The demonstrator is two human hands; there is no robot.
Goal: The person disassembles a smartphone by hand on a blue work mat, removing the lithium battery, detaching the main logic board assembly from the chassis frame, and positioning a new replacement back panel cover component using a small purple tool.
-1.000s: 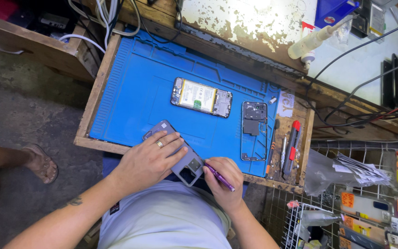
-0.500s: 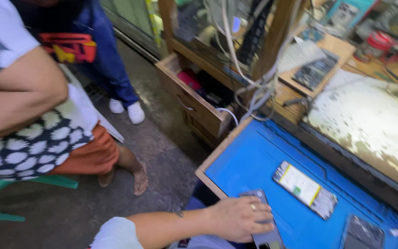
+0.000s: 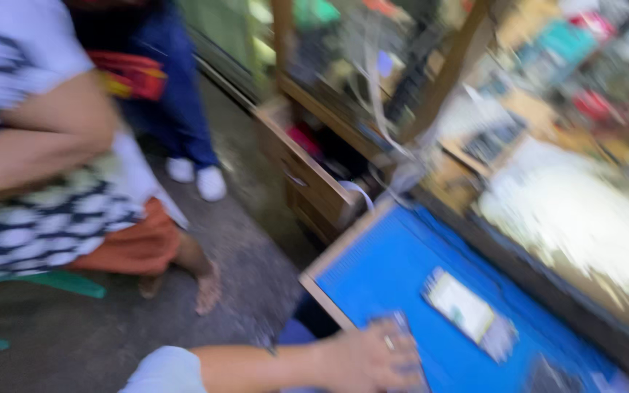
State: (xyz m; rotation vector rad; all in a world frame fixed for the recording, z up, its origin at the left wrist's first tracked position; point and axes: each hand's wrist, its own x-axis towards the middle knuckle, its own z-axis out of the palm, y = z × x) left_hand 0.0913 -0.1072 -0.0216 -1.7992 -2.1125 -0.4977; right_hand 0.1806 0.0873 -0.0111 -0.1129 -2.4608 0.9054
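Left hand on a phone at the near edge of the blue mat.

The left hand (image 3: 369, 360), a ring on one finger, lies flat over a phone (image 3: 394, 324); blur hides how firmly it grips. The right hand is out of view. Just right of the hand, an opened phone (image 3: 467, 313) lies on the blue mat (image 3: 380, 269). Further left, a seated person (image 3: 45, 182) in a patterned shirt.

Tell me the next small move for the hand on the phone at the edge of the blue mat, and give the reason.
Probably keep the left hand pressed flat on the phone and hold it there. The picture is blurred and looks off to the side, the phone lies near the edge of the blue mat, and the right hand is out of view, so any finer move would be blind.
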